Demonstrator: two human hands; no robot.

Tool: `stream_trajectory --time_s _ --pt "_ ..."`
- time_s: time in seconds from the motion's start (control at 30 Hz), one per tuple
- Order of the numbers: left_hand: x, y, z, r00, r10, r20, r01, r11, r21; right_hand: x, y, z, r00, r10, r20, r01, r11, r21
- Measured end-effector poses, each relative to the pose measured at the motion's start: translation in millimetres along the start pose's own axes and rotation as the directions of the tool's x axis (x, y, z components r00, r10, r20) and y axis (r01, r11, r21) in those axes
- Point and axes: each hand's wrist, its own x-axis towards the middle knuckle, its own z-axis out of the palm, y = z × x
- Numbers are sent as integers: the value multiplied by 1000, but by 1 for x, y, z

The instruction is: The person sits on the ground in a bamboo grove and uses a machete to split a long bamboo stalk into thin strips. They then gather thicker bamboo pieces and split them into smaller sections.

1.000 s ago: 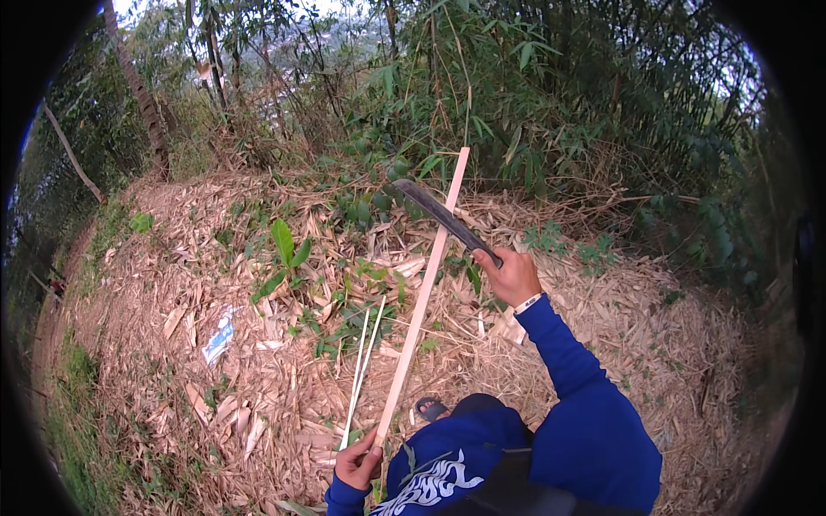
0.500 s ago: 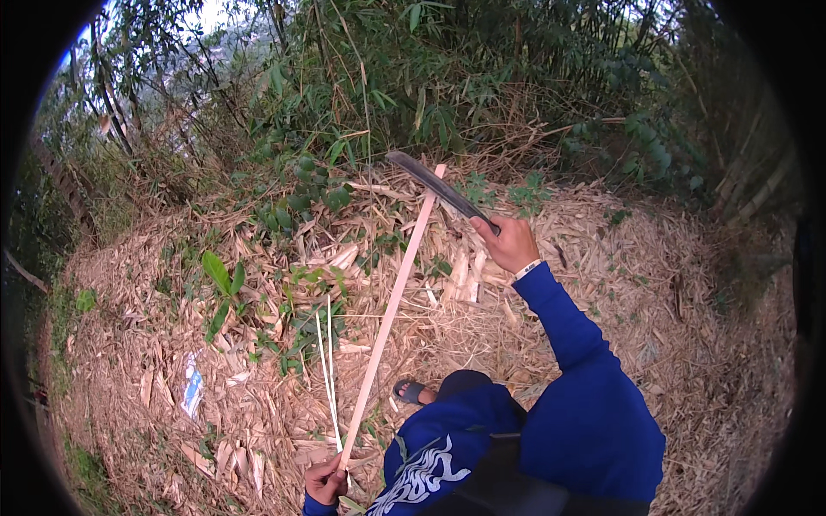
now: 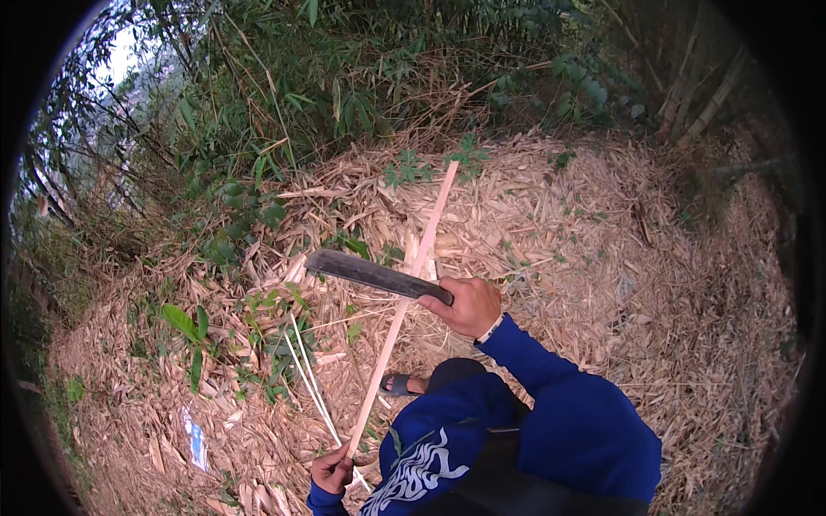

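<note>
Gripping the machete with the right hand out there, I pinch the pale strip in the left hand, above dry litter edged by green thicket.

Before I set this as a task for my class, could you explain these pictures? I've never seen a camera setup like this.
There is no machine here, only two bare hands at work. The view comes from a wide fisheye camera worn on the worker's head and looking down, so straight edges bend toward the dark rim.

The right hand grips a dark-bladed knife, whose blade crosses over a long, flat, pale strip. The left hand holds that strip's near end. Thin pale slivers run beside it; whether they are held too is unclear.

Dry, straw-coloured litter covers the ground, with a broad-leaved green plant and a white-and-blue wrapper to the left.
</note>
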Motion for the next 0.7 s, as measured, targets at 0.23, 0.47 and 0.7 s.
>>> stream_trajectory --time_s 0.23,0.47,0.7 --pt "10 12 -17 994 -1 113 -13 992 128 0 49 -50 980 177 -87 -191 958 -212" --pt "24 8 -25 983 28 181 -44 995 88 -8 58 -79 974 182 -132 -204 963 -176" --pt "26 -11 -57 955 57 291 -81 994 71 -5 81 -105 901 386 -195 -411 905 -107"
